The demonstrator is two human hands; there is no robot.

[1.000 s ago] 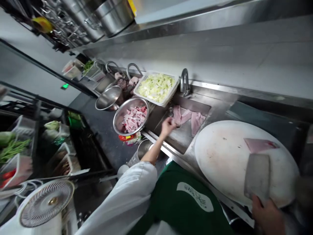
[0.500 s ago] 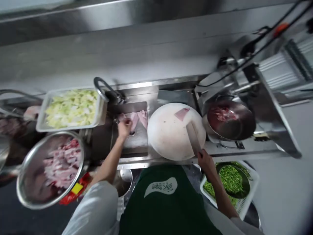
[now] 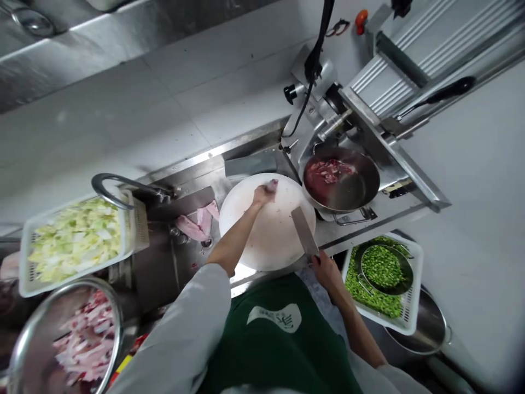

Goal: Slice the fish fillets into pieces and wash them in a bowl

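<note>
1. Since half a second ago, the left hand [image 3: 262,196] has moved from the sink [image 3: 184,262] onto the white cutting board [image 3: 283,241], over the meat piece [image 3: 274,185] lying there
2. Its fingers are blurred and cover most of that piece, whose reddish end shows beyond them; whether they pinch it or only press it, I cannot tell
3. Clenched round the handle of the cleaver [image 3: 303,230], the right hand [image 3: 325,268] hides most of the grip; the blade is over the board's right side, but contact with it is unclear
4. Pink meat strips [image 3: 204,221] lie in the sink beside the board, too bunched to count surely
5. At lower left, the picture's edge cuts off the metal bowl [image 3: 41,339] of cut meat, and the left sleeve [image 3: 176,328] partly hides a red and yellow package [image 3: 122,365]
6. Right of the board, shadow obscures the red meat [image 3: 332,169] in the dark pot [image 3: 361,186]
</note>
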